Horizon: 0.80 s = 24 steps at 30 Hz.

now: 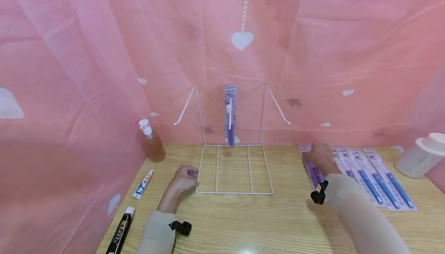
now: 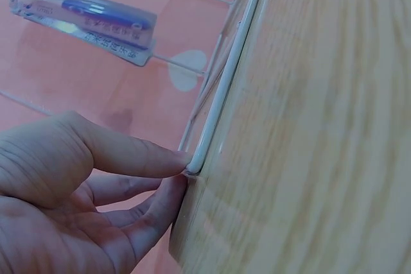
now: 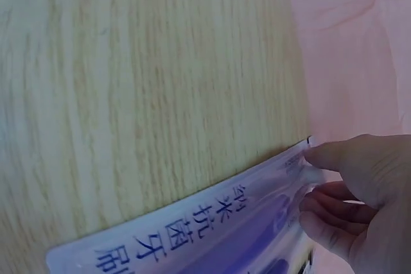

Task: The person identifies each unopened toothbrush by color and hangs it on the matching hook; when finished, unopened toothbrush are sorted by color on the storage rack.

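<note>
Pink heart-print curtain (image 1: 215,61) behind bench (image 1: 285,219) | left hand (image 1: 184,178) pinching white wire rack (image 2: 225,85) by the corner | right hand (image 1: 320,157) has got packaged purple toothbrush (image 3: 225,235) pinched at one end

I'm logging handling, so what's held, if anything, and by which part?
The left grip pinches the white wire rack near its front left corner; the right grip pinches a purple toothbrush pack by its far end.

A wooden table (image 1: 236,221) bore a wire rack (image 1: 250,169); left of it, a bottle (image 1: 153,147) and two tubes (image 1: 119,232); right, packaged toothbrushes (image 1: 371,178) and a container (image 1: 418,156).
</note>
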Each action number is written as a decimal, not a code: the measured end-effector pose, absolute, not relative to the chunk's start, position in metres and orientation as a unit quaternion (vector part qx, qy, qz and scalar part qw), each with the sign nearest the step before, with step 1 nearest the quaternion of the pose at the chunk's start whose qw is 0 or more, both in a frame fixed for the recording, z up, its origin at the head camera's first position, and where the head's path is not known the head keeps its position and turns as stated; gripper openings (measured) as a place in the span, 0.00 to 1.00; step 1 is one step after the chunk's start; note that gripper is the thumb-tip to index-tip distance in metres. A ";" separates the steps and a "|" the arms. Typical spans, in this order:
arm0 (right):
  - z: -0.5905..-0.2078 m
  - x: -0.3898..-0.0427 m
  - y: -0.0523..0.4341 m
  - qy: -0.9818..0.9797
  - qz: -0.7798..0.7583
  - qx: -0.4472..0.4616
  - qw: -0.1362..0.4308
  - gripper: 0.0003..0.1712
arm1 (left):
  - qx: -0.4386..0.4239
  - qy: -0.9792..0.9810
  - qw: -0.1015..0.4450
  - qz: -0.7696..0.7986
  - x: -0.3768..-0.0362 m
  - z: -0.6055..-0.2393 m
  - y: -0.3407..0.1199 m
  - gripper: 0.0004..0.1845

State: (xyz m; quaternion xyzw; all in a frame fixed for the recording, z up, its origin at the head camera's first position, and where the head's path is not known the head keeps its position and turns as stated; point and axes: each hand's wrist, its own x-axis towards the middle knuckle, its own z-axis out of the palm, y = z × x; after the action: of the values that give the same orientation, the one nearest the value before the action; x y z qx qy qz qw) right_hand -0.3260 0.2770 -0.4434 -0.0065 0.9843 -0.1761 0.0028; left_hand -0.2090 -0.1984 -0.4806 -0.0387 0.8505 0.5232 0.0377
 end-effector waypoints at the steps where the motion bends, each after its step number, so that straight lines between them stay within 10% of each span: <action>1: -0.445 -0.326 0.278 0.985 -0.174 -0.005 0.002 0.18 | -0.036 0.851 0.036 0.522 -0.209 -0.481 -0.198 0.24; 18: -0.431 -0.314 0.261 0.978 -0.202 -0.056 -0.021 0.10 | -0.037 0.856 0.026 0.516 -0.209 -0.480 -0.194 0.25; 24: -0.412 -0.294 0.231 0.965 -0.187 -0.140 -0.117 0.15 | -0.042 0.853 0.028 0.519 -0.210 -0.482 -0.196 0.25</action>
State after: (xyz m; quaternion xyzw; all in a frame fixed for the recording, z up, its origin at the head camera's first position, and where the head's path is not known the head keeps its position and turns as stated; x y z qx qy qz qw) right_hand -0.2940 0.2305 -0.4120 -0.1405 0.9651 -0.1873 -0.1174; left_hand -0.2097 -0.1960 -0.4818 -0.0415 0.8534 0.5189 0.0277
